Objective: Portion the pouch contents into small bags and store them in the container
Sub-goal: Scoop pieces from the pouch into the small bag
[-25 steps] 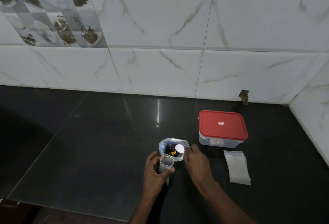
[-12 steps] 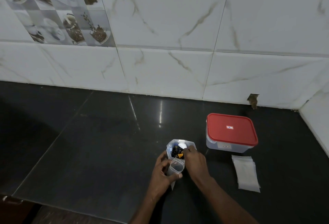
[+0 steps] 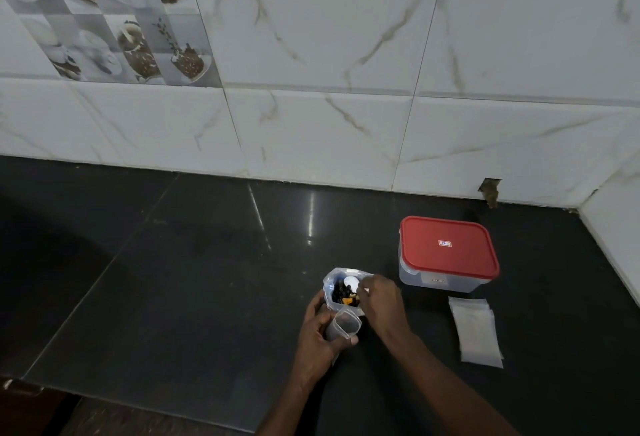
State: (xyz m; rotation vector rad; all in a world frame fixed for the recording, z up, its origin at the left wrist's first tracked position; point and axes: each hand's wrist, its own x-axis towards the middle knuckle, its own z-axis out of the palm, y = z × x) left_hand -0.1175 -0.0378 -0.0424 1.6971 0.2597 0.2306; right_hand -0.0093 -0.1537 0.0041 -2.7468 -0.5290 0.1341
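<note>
Low on the black counter (image 3: 207, 279), close to its near edge, the 2 hands work side by side over a clear pouch (image 3: 329, 284) that stands upright with its mouth open. Inside it lie dark contents (image 3: 340, 295) with a few orange bits among them.

The right hand (image 3: 384, 300) reaches over the pouch from the right, its fingers bent and drawn together on a white spoon (image 3: 350, 283). The spoon's round bowl shows just above the contents. Its handle is hidden under the fingers, and the same hand covers the pouch's right wall.

The left hand (image 3: 313, 338) grips 1 small bag (image 3: 341, 326), fingers and thumb curled round it. The bag is upright with its mouth held open, and it touches the near side of the pouch. Its lower part is hidden in the palm, and whether anything is inside it cannot be told.

To the right of the pouch, near but not touching, stands the container (image 3: 429, 281). It is a clear rectangular box with a red lid (image 3: 446, 245) seated on it and a small label at the lid's middle. In front of the container, toward the person and well apart from the hands, a pile of empty bags (image 3: 477, 330) lies flat on the counter.

Behind everything rises a wall (image 3: 346, 54) of white marbled tiles that turns a corner at the far right. At the upper left is a picture tile (image 3: 104, 20) showing cups. A small rough notch (image 3: 489, 189) breaks the bottom tile edge behind the container.
</note>
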